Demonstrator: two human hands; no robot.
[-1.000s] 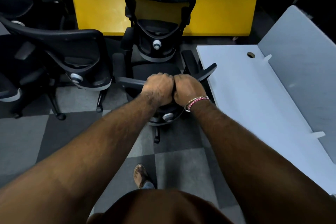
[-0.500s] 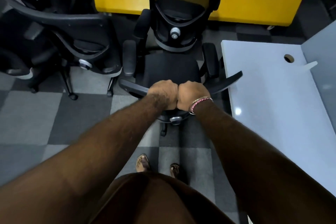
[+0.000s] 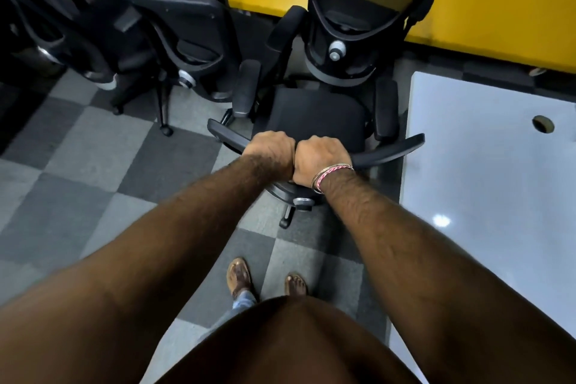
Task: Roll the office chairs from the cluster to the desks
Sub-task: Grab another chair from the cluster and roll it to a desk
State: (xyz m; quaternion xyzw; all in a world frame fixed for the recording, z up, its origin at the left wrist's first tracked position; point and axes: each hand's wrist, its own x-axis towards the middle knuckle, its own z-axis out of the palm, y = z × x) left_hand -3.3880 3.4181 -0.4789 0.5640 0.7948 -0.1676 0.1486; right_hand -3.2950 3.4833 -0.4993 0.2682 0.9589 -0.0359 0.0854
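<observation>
Floor (image 3: 93, 171) of grey checkered carpet tiles fills the lower and left part of the head view, with a yellow panel (image 3: 498, 9) running across the top. A white bench (image 3: 486, 184) takes up the right side, a round cable hole (image 3: 543, 124) near its far edge.

The black office chair (image 3: 318, 121) being handled stands just left of the bench, its seat facing away from the person and its curved top rail (image 3: 389, 153) close to the body; the right end of that rail reaches the bench edge. Directly beyond it a second chair (image 3: 358, 25) with a mesh back stands against the yellow panel, the two nearly touching. More black chairs (image 3: 174, 31) crowd together at the upper left.

Both hands are curled tightly round the top rail, knuckles up and pressed side by side: the left hand (image 3: 270, 150) toward the rail's left half, the right hand (image 3: 321, 157) just beside it. The right wrist carries a pink-and-white thread band and a thin bangle (image 3: 330, 174).

The person's two feet in brown sandals (image 3: 239, 276) stand on the carpet behind the chair's base, one caster (image 3: 284, 222) showing under the hands.
</observation>
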